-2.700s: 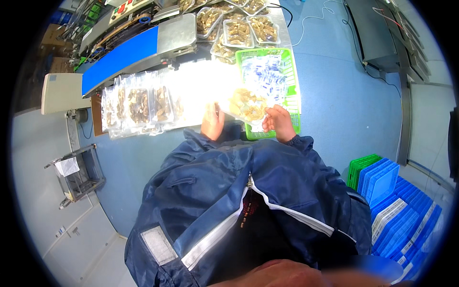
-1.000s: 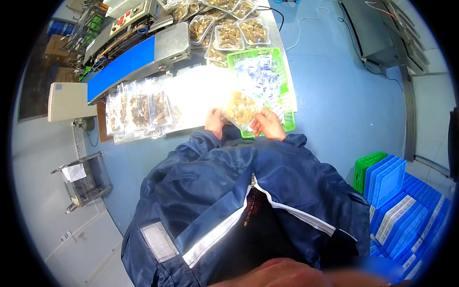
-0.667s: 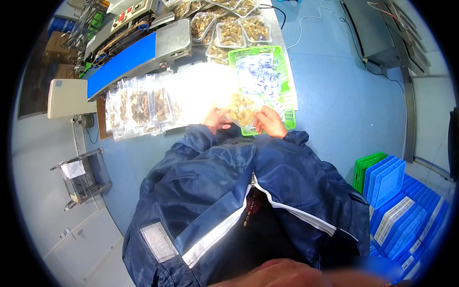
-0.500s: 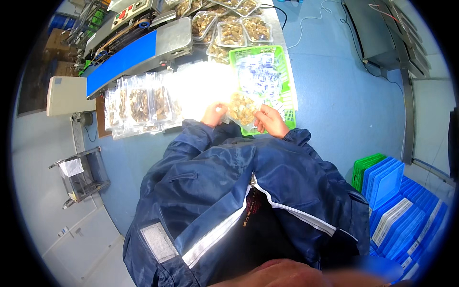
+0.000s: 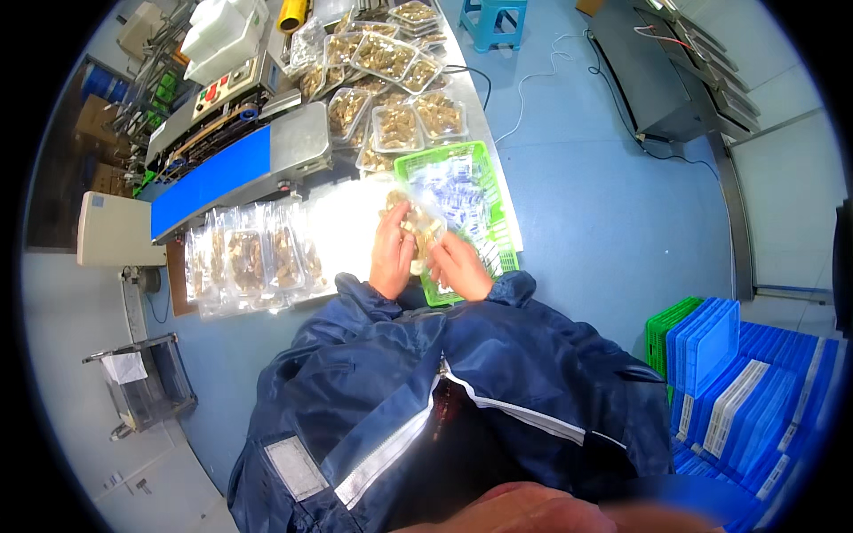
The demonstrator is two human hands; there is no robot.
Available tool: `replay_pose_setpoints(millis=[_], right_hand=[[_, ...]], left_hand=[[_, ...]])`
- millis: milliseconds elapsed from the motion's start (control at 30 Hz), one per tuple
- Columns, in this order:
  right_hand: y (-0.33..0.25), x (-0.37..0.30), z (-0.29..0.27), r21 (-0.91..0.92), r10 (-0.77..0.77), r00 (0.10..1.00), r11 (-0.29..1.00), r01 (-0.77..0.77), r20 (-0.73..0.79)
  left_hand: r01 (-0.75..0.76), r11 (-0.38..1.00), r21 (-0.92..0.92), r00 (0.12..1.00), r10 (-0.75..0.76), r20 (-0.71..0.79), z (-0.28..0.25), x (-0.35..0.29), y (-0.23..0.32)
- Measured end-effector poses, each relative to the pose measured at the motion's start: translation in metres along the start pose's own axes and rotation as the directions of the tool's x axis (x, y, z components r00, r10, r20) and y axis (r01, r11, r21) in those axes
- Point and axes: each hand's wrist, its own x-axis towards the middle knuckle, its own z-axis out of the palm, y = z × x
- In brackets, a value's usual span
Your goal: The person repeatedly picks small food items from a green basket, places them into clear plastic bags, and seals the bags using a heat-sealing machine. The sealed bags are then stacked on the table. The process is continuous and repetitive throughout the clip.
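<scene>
Your hands are meeting around a clear pack of brown pieces (image 5: 428, 224), which you are holding up near the front edge of the counter (image 5: 458, 82). Your left hand (image 5: 390, 253) is resting along its left side with the fingers stretched out; whether it is gripping, I cannot tell. Your right hand (image 5: 458, 266) is bending its fingers at the lower right edge, seemingly pinching it.

As for progress, a row of clear bags (image 5: 244, 258) is standing on your left, looking filled, though I cannot tell whether they are sealed. Many filled trays (image 5: 397, 127) are piling up at the back, seemingly without bags, so much appears to be remaining. The pack between your hands is looking unfinished.

Just right of it, a green basket (image 5: 496, 191) is holding small blue-and-white packets (image 5: 453, 197), and your right hand is covering part of its near end. Glare is washing out the surface left of the pack. Behind the row, a machine with a blue belt (image 5: 213, 182) is taking up the counter's left side. Farther off, a blue stool (image 5: 493, 25) is standing beyond the counter, and stacked blue crates (image 5: 746, 382) are sitting on your right.
</scene>
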Motion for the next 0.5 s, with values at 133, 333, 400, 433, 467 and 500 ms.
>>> replay_pose_setpoints(millis=[133, 333, 400, 433, 467, 500], right_hand=[[-0.015, 0.023, 0.008, -0.046, -0.004, 1.0, 0.999, 0.005, 0.022], [-0.024, 0.02, 0.003, -0.29, -0.259, 0.966, 0.923, 0.255, 0.023], [-0.014, 0.018, 0.004, -0.338, -0.283, 0.956, 0.91, 0.241, -0.079], [-0.018, 0.018, 0.004, -0.367, -0.303, 0.945, 0.898, 0.241, -0.12], [-0.021, 0.016, 0.007, -0.311, -0.256, 0.96, 0.927, 0.211, -0.111], [-0.026, 0.011, 0.012, -0.255, -0.208, 0.973, 0.951, 0.177, -0.098]], left_hand=[[-0.081, 0.994, 0.075, 0.996, 0.083, -0.015, 0.002, 0.01, 0.004], [-0.055, 0.989, 0.136, 0.997, 0.06, -0.037, -0.007, 0.017, 0.013], [-0.056, 0.993, 0.101, 0.996, 0.063, -0.066, -0.008, 0.015, 0.006], [-0.058, 0.995, 0.087, 0.994, 0.066, -0.092, -0.01, 0.017, 0.008], [-0.043, 0.993, 0.114, 0.998, 0.048, -0.042, -0.01, 0.015, 0.013], [-0.062, 0.995, 0.08, 0.998, 0.064, -0.029, -0.006, 0.011, 0.012]])
